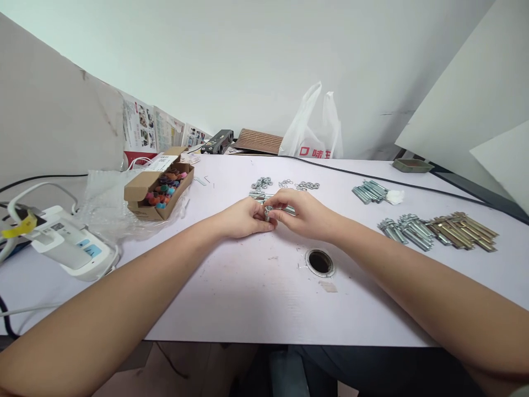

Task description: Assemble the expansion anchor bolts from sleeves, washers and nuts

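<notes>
My left hand [243, 218] and my right hand [303, 212] meet over the middle of the white table. Their fingertips close around the end of a small silver bolt [268, 212], seemingly with a nut on it; fingers hide most of it. Just behind my hands lie more silver bolts or sleeves [258, 195], partly covered by them. Beyond these sit a cluster of nuts [262, 182], a few thin ring washers [286, 183] and a group of thicker silver rings or nuts [308, 186].
Silver sleeves [369, 191], assembled silver bolts [407, 230] and brass-coloured bolts [463, 230] lie to the right. A round cable hole [320, 262] opens near my right forearm. At left are a cardboard box [140, 194] of coloured pieces and a white power strip [76, 242]. A plastic bag [314, 129] stands behind.
</notes>
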The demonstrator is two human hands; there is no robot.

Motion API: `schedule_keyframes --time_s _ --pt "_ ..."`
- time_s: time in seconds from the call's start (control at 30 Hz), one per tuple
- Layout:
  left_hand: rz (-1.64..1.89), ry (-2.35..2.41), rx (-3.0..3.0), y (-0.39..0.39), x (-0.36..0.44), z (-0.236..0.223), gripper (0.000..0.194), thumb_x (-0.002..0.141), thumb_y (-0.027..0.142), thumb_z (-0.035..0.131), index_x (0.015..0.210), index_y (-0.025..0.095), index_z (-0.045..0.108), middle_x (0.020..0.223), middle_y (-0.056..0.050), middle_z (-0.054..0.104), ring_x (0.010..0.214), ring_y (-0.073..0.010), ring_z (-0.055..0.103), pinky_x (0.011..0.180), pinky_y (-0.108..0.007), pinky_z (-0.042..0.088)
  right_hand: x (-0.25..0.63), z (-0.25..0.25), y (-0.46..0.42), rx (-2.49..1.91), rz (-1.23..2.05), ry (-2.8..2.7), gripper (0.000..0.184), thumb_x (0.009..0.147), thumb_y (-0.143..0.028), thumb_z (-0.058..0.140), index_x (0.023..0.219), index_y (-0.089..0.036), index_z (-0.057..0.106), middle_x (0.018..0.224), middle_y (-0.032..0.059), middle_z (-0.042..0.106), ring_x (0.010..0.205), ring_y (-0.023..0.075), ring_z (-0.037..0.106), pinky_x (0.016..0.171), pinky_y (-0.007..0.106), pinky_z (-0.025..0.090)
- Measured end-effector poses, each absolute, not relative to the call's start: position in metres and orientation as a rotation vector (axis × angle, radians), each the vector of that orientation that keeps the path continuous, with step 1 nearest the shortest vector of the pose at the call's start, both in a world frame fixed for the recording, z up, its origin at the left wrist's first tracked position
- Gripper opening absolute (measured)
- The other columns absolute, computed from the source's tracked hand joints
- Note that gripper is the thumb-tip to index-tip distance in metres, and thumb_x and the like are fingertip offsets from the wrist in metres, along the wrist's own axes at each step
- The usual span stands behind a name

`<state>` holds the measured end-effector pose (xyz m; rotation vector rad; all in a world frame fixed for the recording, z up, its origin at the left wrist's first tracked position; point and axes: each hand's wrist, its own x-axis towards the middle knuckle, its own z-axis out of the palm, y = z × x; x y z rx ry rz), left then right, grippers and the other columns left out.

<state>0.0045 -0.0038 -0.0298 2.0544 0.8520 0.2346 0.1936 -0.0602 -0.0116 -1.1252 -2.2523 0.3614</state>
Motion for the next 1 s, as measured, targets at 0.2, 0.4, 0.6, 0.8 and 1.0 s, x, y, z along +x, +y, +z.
schedule_keyframes --time_s 0.2,0.4,0.6,0.8,1.0 --pt "0.225 0.921 2.055 -0.0046 0.0049 -0.0288 0.039 0.072 0.052 0.065 0.059 0.017 0.05 0.046 0.006 0.037 0.039 -0.006 0.03 0.038 -0.022 0.02 0.1937 -0.017 -0.0569 -1.266 0.217 -2.188 0.035 0.076 -0.046 0.068 0.095 -0.017 0.062 0.089 0.0068 0.064 0.081 0.0204 0.055 0.07 0.032 0.041" --pt "0.249 0.837 2.079 -0.0054 0.0055 -0.0273 0.03 0.072 0.045 0.066 0.065 0.016 0.06 0.05 0.006 0.042 0.042 -0.0055 0.03 0.041 -0.021 0.024 0.1965 -0.0127 -0.0601 -1.075 0.242 -2.211 0.025 0.081 -0.043 0.065 0.072 -0.02 0.066 0.068 0.003 0.06 0.072 0.0168 0.053 0.069 0.03 0.039" --pt "0.234 0.839 2.076 -0.0014 0.0042 -0.031 0.032 0.075 0.047 0.063 0.083 0.017 0.069 0.057 0.004 0.048 0.046 -0.0071 0.036 0.044 -0.022 0.029 0.194 -0.0135 -0.0617 -1.101 0.395 -2.086 0.023 0.084 -0.041 0.06 0.086 -0.019 0.066 0.072 0.0015 0.062 0.069 0.0141 0.053 0.067 0.028 0.04" --pt "0.252 0.789 2.064 -0.0014 0.0029 -0.0289 0.032 0.074 0.042 0.066 0.092 0.016 0.072 0.061 0.003 0.055 0.048 -0.0064 0.037 0.045 -0.02 0.032 0.1981 -0.0157 -0.0579 -1.15 0.5 -1.898 0.059 0.093 -0.054 0.041 0.049 -0.016 0.052 0.05 0.0001 0.046 0.053 0.0106 0.042 0.06 0.027 0.037" --pt "0.213 0.842 2.038 -0.0026 0.0032 -0.0275 0.034 0.074 0.044 0.065 0.089 0.014 0.071 0.052 0.005 0.046 0.043 -0.0061 0.034 0.039 -0.02 0.028 0.1954 -0.0208 -0.0577 -1.102 0.637 -1.893 0.056 0.092 -0.058 0.04 0.06 -0.016 0.061 0.056 0.0001 0.049 0.056 0.0111 0.045 0.057 0.026 0.036"
